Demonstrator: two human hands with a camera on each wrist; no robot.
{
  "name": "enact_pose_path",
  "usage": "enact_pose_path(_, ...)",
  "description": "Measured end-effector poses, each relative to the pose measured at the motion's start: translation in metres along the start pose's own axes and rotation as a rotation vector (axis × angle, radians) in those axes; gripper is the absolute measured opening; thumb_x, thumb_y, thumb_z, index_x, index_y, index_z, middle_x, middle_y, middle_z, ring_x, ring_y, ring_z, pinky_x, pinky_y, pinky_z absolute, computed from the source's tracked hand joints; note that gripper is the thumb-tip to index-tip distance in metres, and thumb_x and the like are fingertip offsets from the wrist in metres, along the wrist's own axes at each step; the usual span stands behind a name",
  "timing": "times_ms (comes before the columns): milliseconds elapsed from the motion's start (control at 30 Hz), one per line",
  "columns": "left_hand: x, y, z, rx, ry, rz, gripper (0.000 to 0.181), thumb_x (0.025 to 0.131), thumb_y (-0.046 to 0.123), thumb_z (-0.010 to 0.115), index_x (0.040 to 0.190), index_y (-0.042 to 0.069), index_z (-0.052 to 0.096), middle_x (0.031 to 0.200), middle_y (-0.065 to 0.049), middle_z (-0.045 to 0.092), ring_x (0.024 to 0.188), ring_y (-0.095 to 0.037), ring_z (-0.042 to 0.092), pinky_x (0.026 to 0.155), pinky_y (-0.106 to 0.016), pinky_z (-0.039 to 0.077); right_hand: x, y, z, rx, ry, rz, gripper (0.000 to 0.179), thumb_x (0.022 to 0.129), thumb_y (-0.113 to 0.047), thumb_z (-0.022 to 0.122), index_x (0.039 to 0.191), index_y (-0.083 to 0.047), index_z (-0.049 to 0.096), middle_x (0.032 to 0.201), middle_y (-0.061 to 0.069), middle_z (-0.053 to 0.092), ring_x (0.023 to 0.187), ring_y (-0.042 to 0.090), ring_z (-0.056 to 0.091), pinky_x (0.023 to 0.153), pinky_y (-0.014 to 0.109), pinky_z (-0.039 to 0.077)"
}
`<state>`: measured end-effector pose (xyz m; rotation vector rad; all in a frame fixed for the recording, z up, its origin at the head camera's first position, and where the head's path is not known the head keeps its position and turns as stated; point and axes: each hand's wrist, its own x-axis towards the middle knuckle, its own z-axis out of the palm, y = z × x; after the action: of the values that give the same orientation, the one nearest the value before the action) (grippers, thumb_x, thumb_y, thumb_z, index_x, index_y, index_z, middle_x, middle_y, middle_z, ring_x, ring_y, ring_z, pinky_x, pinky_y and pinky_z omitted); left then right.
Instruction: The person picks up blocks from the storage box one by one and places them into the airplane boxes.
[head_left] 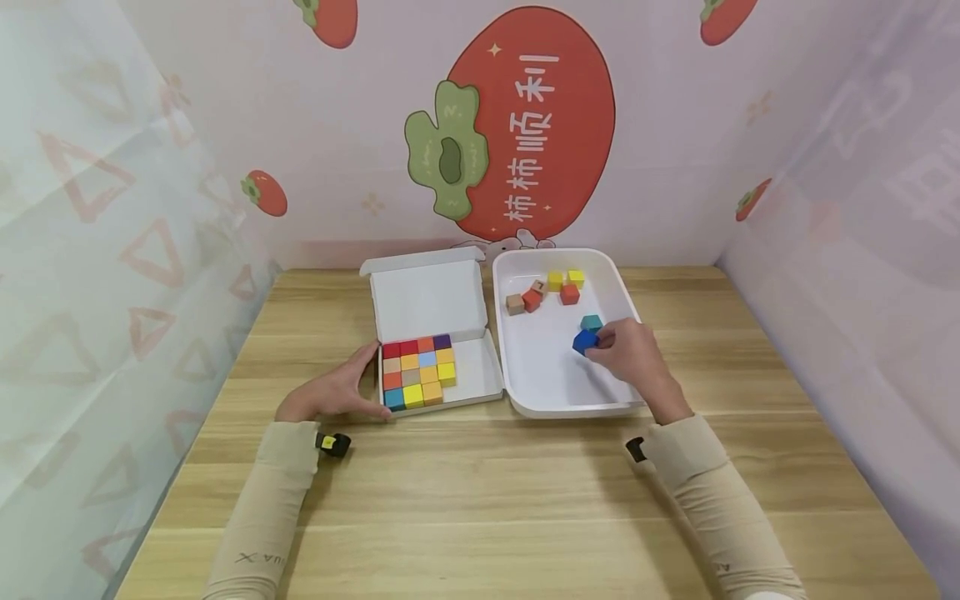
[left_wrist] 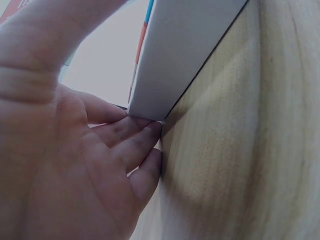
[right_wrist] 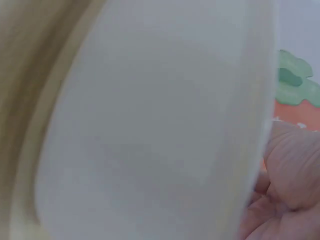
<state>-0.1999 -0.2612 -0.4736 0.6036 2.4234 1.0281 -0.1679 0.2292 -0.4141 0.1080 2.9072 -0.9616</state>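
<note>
In the head view my right hand (head_left: 630,354) pinches a blue block (head_left: 585,341) between thumb and fingers, over the white tray (head_left: 540,398). A teal block (head_left: 592,322) sits just behind it. The right wrist view shows part of that hand (right_wrist: 295,175) beyond the tray's wall (right_wrist: 150,100); the block is hidden there. My left hand (head_left: 341,390) rests against the left side of a white cardboard box (head_left: 476,367), thumb at its front corner, fingers along its side. Rows of coloured blocks (head_left: 410,377) fill the box's left part. In the left wrist view the fingertips (left_wrist: 150,132) touch the box wall.
Several red, yellow and wooden blocks (head_left: 569,294) lie toward the back of the tray. The box's lid (head_left: 429,302) stands raised at the back. Both containers stand side by side on a wooden table (head_left: 480,500), near a printed backdrop (head_left: 337,150).
</note>
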Motion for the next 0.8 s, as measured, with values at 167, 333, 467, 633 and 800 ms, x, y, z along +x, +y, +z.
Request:
enact_pose_path(167,0.000,0.000,0.000,0.013,-0.003,0.000,0.137,0.078,0.048,0.093,0.170,0.014,-0.003,0.176,-0.016,0.010,0.158,-0.039,0.017,0.130,-0.068,0.020,-0.003,-0.018,-0.002,0.005,-0.059,-0.128,0.035,0.093,-0.015,0.082,0.120,0.005,0.075,0.108,0.020,0.079,0.096,0.030,0.077,0.091,0.046,0.065)
enact_pose_path(333,0.000,0.000,-0.002,0.034,-0.006,0.000,0.137,0.080,0.048,0.092,0.170,0.012,-0.005,0.177,-0.018,0.007,0.159,-0.041,0.015,0.129,-0.069,0.019,-0.002,-0.039,0.003,0.052,-0.153,-0.267,0.032,0.091,-0.017,0.085,0.118,-0.002,0.078,0.106,0.013,0.081,0.094,0.023,0.077,0.088,0.041,0.066)
enact_pose_path(467,0.000,0.000,-0.003,0.039,-0.007,0.000,0.137,0.080,0.048,0.092,0.170,0.012,-0.004,0.177,-0.018,0.008,0.160,-0.041,0.015,0.129,-0.069,0.019,0.001,-0.058,0.011,0.074,-0.225,-0.341,0.034,0.092,-0.018,0.084,0.122,-0.005,0.077,0.109,0.010,0.081,0.096,0.020,0.077,0.089,0.038,0.066)
enact_pose_path(633,-0.001,-0.001,-0.002,0.045,-0.009,-0.021,0.139,0.079,0.051,0.091,0.170,0.013,-0.005,0.178,-0.017,0.005,0.161,-0.041,0.013,0.130,-0.067,0.018,0.004,-0.085,0.026,0.081,-0.286,-0.419,0.032,0.093,-0.017,0.083,0.122,-0.007,0.078,0.108,0.007,0.081,0.094,0.017,0.077,0.089,0.035,0.066)
enact_pose_path(800,0.000,0.001,-0.002,0.047,-0.010,-0.036,0.141,0.077,0.054,0.092,0.171,0.016,-0.007,0.179,-0.014,0.002,0.162,-0.039,0.011,0.130,-0.067,0.018,0.006,-0.109,0.045,0.075,-0.337,-0.484,0.028,0.093,-0.016,0.083,0.120,-0.007,0.079,0.106,0.005,0.081,0.089,0.014,0.075,0.086,0.031,0.066)
